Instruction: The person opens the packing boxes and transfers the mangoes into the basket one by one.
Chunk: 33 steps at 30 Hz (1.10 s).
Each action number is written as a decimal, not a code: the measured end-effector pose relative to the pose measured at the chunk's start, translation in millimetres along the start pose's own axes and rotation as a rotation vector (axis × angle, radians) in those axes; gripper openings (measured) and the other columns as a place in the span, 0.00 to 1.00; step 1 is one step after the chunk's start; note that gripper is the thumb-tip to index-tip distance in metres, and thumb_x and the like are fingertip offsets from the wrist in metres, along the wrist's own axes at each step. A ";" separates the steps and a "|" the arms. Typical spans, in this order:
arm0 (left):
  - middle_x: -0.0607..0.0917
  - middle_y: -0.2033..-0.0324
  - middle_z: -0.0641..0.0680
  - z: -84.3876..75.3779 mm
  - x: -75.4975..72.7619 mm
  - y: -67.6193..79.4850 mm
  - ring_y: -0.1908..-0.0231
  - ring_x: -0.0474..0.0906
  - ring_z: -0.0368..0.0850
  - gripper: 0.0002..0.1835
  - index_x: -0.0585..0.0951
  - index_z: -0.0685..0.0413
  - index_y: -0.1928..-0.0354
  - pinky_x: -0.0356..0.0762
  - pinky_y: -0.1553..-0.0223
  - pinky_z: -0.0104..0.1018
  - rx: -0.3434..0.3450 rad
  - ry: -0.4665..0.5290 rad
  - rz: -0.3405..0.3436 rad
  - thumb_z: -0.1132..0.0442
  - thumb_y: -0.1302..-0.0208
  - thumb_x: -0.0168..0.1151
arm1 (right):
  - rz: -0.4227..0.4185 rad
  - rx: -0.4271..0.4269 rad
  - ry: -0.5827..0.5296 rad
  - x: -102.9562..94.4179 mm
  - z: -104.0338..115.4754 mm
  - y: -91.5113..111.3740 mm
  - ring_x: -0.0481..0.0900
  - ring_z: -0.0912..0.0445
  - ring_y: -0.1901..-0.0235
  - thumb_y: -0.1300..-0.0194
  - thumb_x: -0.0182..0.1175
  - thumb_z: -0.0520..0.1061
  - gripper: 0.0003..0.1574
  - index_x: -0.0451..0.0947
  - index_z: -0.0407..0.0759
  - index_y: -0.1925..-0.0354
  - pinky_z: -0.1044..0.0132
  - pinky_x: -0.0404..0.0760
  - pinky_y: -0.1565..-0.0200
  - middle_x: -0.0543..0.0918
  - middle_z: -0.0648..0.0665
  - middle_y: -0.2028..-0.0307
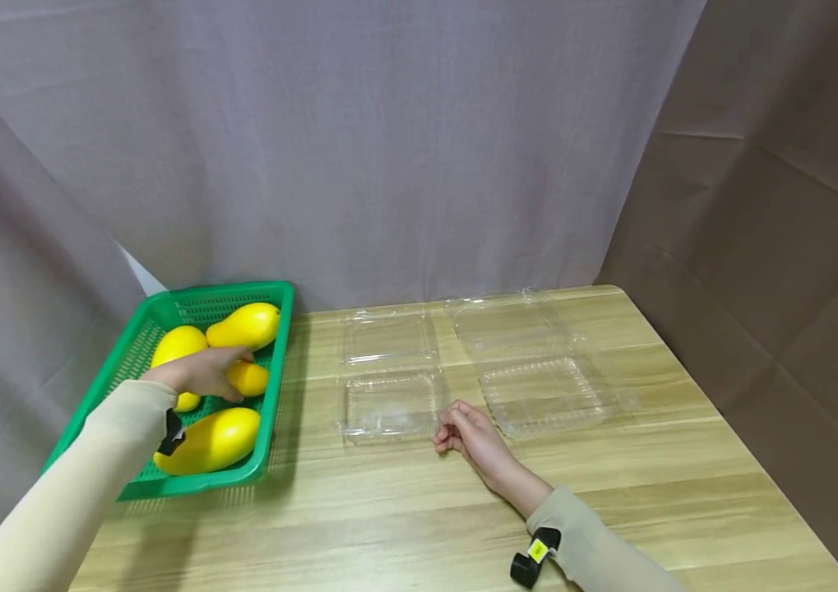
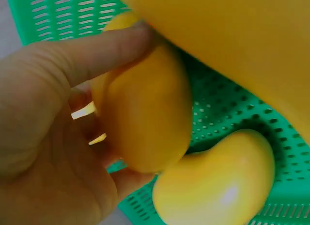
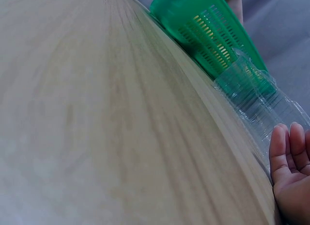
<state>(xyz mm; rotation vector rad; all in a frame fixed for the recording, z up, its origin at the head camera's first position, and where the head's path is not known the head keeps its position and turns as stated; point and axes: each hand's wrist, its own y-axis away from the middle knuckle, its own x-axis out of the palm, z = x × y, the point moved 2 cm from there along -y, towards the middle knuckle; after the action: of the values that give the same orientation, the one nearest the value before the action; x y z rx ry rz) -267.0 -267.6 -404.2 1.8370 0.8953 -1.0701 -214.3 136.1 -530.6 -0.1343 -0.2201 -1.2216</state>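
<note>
In the green basket [image 1: 280, 386] on the left, my left hand [image 1: 207, 372] reaches down and grips a yellow mango [image 1: 250, 378]. The left wrist view shows thumb and fingers curled round that mango [image 2: 147, 108]. Other smooth yellow fruits lie about it: one at the back [image 1: 248, 325], one by the left wall [image 1: 180, 344], one at the front [image 1: 215, 444]. My right hand [image 1: 474, 440] rests over the table, fingers loosely curled and holding nothing. It is nearest to two clear plastic clamshell boxes, the left one [image 1: 391, 403] and the right one [image 1: 544, 390], both with lids opened backward.
The wooden table [image 1: 389, 526] ends at a grey curtain [image 1: 419, 148] behind and a brown curtain [image 1: 781, 205] on the right. The basket's raised walls surround the fruits. A black strap device [image 1: 534, 555] sits on my right wrist.
</note>
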 end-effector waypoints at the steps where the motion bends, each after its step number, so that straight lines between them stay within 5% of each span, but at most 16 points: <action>1: 0.71 0.46 0.68 0.9 1.5 0.8 0.48 0.68 0.62 0.32 0.66 0.67 0.43 0.65 0.48 0.57 0.006 0.004 0.006 0.63 0.47 0.69 | 0.002 0.000 0.001 0.4 0.2 0.3 0.75 0.52 0.71 0.33 0.47 0.40 0.09 0.65 0.35 0.69 0.62 0.79 0.64 0.74 0.41 0.73; 25: 0.69 0.44 0.70 7.6 1.0 18.9 0.45 0.64 0.67 0.38 0.65 0.65 0.40 0.63 0.47 0.60 -0.073 0.150 0.044 0.56 0.49 0.71 | -0.010 0.002 0.026 3.0 1.9 -1.1 0.75 0.51 0.71 0.33 0.46 0.39 0.08 0.66 0.34 0.68 0.62 0.79 0.64 0.74 0.39 0.72; 33: 0.67 0.41 0.70 2.2 -3.7 22.3 0.41 0.61 0.67 0.41 0.64 0.65 0.37 0.59 0.44 0.62 -0.062 0.083 0.011 0.53 0.48 0.70 | 0.048 0.097 0.074 -1.5 4.6 4.5 0.78 0.50 0.69 0.32 0.52 0.53 0.22 0.65 0.33 0.61 0.62 0.80 0.64 0.75 0.40 0.72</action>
<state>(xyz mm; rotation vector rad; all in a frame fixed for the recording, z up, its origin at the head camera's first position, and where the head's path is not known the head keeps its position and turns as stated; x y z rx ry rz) -250.0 -279.6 -395.2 1.8440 0.9551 -0.9554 -211.0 140.0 -526.4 -0.0098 -0.2098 -1.1639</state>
